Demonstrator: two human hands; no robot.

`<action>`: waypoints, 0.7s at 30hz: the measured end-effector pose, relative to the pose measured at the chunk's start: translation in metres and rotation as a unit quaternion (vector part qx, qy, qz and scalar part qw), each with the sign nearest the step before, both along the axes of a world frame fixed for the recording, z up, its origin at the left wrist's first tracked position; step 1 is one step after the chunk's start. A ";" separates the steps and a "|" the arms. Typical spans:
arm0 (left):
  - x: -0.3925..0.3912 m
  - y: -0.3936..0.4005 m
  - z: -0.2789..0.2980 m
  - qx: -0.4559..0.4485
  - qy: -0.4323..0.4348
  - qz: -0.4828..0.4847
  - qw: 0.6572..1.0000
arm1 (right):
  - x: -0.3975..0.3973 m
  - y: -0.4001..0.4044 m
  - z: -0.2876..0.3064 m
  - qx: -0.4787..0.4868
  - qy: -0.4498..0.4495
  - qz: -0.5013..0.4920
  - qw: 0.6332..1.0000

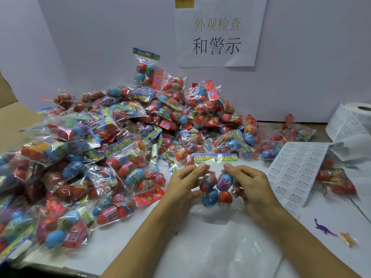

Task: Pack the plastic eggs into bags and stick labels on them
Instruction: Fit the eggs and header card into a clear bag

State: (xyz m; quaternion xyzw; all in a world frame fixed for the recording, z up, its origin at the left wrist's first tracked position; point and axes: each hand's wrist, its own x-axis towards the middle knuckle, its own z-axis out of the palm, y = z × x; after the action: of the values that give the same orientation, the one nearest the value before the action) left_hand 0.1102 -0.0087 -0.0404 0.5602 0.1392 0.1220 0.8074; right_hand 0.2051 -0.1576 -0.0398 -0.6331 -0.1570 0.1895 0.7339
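A clear bag of plastic eggs (215,188) is held up just above the white surface (200,247), near its middle, between both hands. The left hand (185,182) is seen with its fingers curled, the grip closed on the bag's left upper edge by pinching fingertips (203,167). The right hand (248,185) is likewise curled, its grip closed on the bag's right side. Four eggs are visible inside: a purple-and-blue one and a red one above, a blue one and a red one below. The bag's colourful header strip (215,158) is seen just above the fingertips. A large pile of filled bags (112,141) is spread across the left and back of the surface, reaching the white wall. A sheet of small printed labels (295,171) lies to the right, trailing from a label roll (353,121) at the far right. A paper sign (218,33) with printed characters is fixed to the wall. Near the right edge, a small purple toy dinosaur (324,228) and an orange toy (348,239) lie on the surface.
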 end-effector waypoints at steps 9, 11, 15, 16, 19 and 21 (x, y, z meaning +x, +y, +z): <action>0.000 0.000 -0.007 0.035 -0.014 -0.044 0.998 | 0.001 -0.003 0.008 0.046 0.076 -0.034 0.995; 0.001 0.002 -0.006 0.026 -0.021 -0.020 0.999 | 0.000 -0.005 0.010 0.044 0.061 -0.011 0.997; 0.000 0.008 -0.005 0.011 -0.030 0.023 0.999 | -0.001 -0.008 0.009 -0.027 0.000 0.038 0.999; -0.001 0.008 -0.004 0.015 -0.029 0.027 0.999 | -0.002 -0.007 0.008 -0.031 0.000 0.041 0.999; -0.001 0.007 -0.001 0.013 -0.022 0.041 0.999 | 0.001 -0.008 0.007 -0.020 0.020 0.029 0.999; 0.000 0.007 0.000 0.011 -0.019 0.049 0.999 | 0.003 -0.009 0.007 -0.013 0.023 0.021 0.999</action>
State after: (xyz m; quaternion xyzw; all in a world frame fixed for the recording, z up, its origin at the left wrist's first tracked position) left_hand 0.1098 -0.0018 -0.0407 0.5588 0.1493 0.1735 0.7971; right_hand 0.2084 -0.1670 -0.0333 -0.6343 -0.1510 0.2218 0.7251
